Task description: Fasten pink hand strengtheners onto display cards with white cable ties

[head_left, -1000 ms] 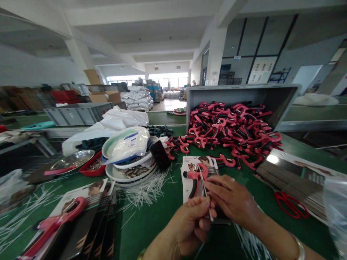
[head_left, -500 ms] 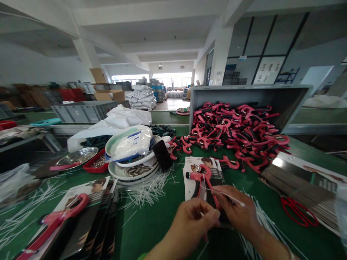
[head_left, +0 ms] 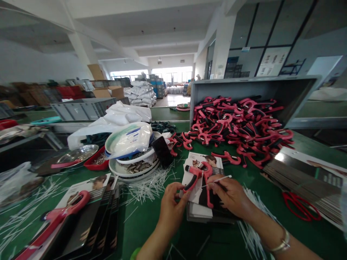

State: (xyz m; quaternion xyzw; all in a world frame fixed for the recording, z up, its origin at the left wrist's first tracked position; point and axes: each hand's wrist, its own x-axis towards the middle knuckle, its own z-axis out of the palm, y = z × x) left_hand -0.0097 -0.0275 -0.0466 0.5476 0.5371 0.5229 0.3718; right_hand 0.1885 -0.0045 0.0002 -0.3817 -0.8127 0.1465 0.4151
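In the head camera's view, the right hand [head_left: 230,196] had its grip narrowed on a thin white plastic tie [head_left: 222,178], pinched between thumb and fingers, one end sticking out past the fingertips and the other running in toward a pink plier-shaped hand tool with black handle inserts [head_left: 196,171]. The tool lay on a glossy white-and-black printed card [head_left: 195,195], its curved head away from the person and its two handles spread toward them. The left hand [head_left: 172,207] had its grip narrow as well, thumb and fingers pinching the card's left edge beside the end of one handle. That card sat slightly turned on a stack of printed cards [head_left: 199,212] on the green counter [head_left: 143,231]. A shiny silver-coloured bracelet [head_left: 282,245] circled the right wrist.

Beyond the hands, a grey plastic crate [head_left: 294,92] rested on its side, with a heap of pink-and-black tools [head_left: 238,122] spilling from it. Red-handled scissors [head_left: 306,219] lay to the right, beside another tall pile of cards [head_left: 306,184]. To the left, loose white ties [head_left: 148,186] were scattered before a white round dish holding metal parts [head_left: 115,172], with a black phone [head_left: 162,151] leaning against it. Farther left, a second pink tool [head_left: 58,215] lay on fanned printed cards [head_left: 73,234].
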